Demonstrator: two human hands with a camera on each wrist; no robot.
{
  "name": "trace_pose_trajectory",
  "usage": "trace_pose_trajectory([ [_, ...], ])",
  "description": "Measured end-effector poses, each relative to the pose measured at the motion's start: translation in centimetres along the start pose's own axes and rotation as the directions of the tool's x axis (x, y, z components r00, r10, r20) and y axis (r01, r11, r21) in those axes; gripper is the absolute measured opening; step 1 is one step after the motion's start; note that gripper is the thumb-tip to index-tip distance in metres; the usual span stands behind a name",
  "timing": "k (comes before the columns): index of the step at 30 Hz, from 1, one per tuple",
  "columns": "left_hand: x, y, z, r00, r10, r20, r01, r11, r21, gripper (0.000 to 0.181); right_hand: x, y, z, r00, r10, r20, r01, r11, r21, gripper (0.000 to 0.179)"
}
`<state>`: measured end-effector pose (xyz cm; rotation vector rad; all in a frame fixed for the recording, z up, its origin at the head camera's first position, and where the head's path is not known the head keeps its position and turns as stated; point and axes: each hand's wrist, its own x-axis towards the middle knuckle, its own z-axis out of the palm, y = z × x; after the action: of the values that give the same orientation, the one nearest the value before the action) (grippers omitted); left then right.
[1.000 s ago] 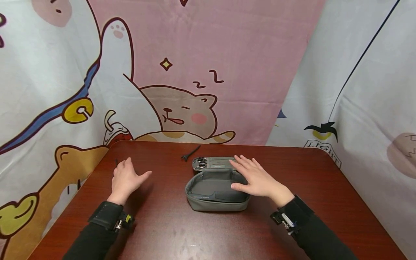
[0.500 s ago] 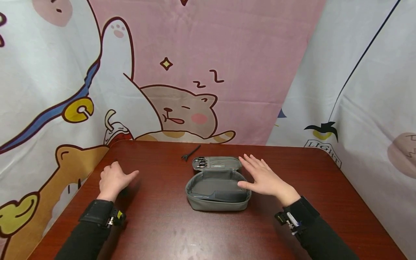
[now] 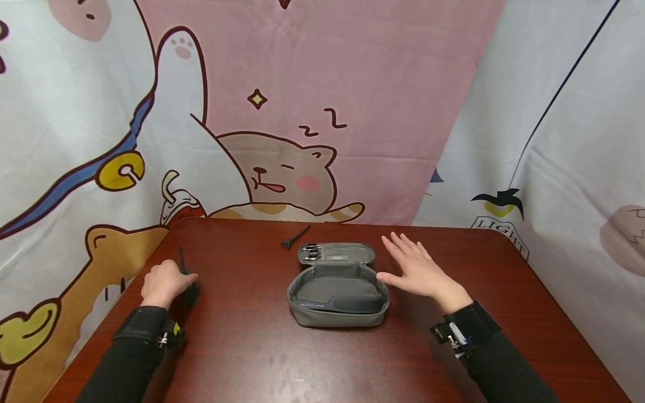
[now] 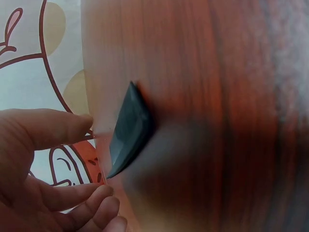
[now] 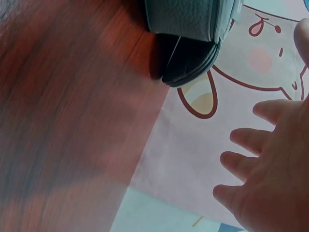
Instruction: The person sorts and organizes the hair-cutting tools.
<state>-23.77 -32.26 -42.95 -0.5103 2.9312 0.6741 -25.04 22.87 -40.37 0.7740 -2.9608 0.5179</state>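
Observation:
My left hand (image 3: 163, 282) is at the table's left side, over a dark piece with a thin upright stem (image 3: 181, 258). In the left wrist view that dark, wedge-shaped piece (image 4: 129, 130) stands just beyond the thumb and fingers, which are apart. My right hand (image 3: 415, 268) hovers beside an opened grey zip case (image 3: 339, 319), its fingers spread and holding nothing. The case's corner (image 5: 181, 21) shows in the right wrist view, away from the fingertips. Inside the case lies a dark grey, long flat tool (image 3: 353, 304). Metal tools with finger loops (image 3: 312, 252) sit in its lid (image 3: 347, 252).
Behind the case lies a thin black item (image 3: 294, 238) with a splayed end. The brown wooden table (image 3: 252, 358) meets a printed cloth backdrop (image 3: 383, 112) at the back and sides.
My left hand has moved left and toward me, down to the dark piece, whose stem and body now show more. My right hand has shifted right, from over the case to beside it.

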Motion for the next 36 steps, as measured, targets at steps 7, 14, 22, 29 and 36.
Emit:
trace_pose_trajectory([
  [7, 0.5, 0.0, -0.1, 0.998, -0.004, 0.062, 0.003, 1.0, 0.014, 0.047, -0.2, 0.5, -0.2, 1.0, 0.021, -0.022, -0.022, 0.998, -0.061, 0.089],
  [14, 0.9, -0.2, -0.1, 0.996, 0.015, 0.092, -0.017, 1.0, 0.026, 0.044, -0.6, 0.5, -0.2, 0.999, 0.023, -0.033, -0.026, 0.994, -0.109, 0.09],
  [22, 1.2, 0.2, 0.0, 0.996, -0.001, 0.084, -0.003, 0.999, 0.042, 0.044, -0.8, 0.7, 0.4, 0.999, 0.009, -0.053, -0.014, 0.995, -0.095, 0.09],
  [29, 1.0, 0.1, 0.1, 0.996, 0.002, 0.095, -0.003, 1.0, 0.017, 0.035, -0.7, 0.6, 0.9, 0.999, 0.018, -0.05, -0.022, 0.997, -0.075, 0.089],
  [36, 1.1, 0.0, 0.4, 0.995, -0.002, 0.097, 0.004, 1.0, -0.019, 0.038, -0.8, 0.4, 1.0, 0.999, 0.013, -0.049, -0.016, 0.998, -0.057, 0.088],
])
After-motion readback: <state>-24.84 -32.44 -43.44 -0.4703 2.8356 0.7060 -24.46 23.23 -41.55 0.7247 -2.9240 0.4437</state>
